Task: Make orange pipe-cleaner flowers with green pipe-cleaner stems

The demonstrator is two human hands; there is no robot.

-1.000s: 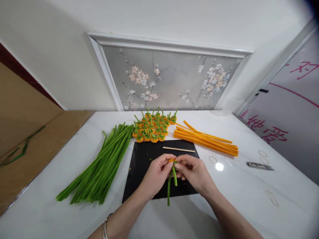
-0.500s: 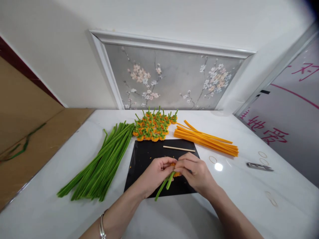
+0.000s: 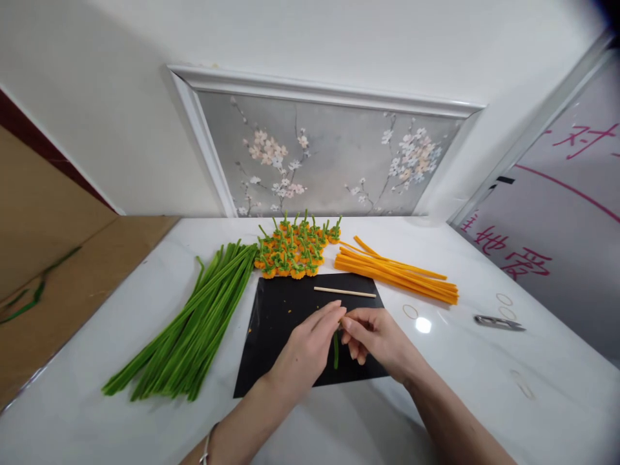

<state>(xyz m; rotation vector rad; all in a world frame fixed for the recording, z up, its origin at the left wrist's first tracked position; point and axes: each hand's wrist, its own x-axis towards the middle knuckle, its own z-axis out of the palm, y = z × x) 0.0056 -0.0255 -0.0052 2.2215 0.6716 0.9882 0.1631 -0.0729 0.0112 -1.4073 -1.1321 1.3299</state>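
Observation:
Over the black mat (image 3: 276, 323), my left hand (image 3: 310, 345) and my right hand (image 3: 378, 339) meet at their fingertips. A short green stem (image 3: 336, 351) hangs down between them. My left hand's back is turned up and its fingers are pressed together, hiding most of what it grips. The thumb and forefinger of my right hand pinch at the same spot, its other fingers curled below. The orange part seen earlier is hidden. A thin wooden stick (image 3: 345, 292) lies on the mat just beyond my hands.
Finished orange and green pieces (image 3: 290, 248) stand behind the mat. Green fuzzy stems (image 3: 194, 323) lie left, orange ones (image 3: 397, 271) right. Further right are small metal snips (image 3: 498, 322) and elastic bands (image 3: 410, 312). A cardboard box (image 3: 97, 278) stands at the far left.
My left hand has rolled over so its back faces up, covering the orange piece. The green ends, which pointed down-left, now show as one stem hanging straight down. The view has shifted slightly.

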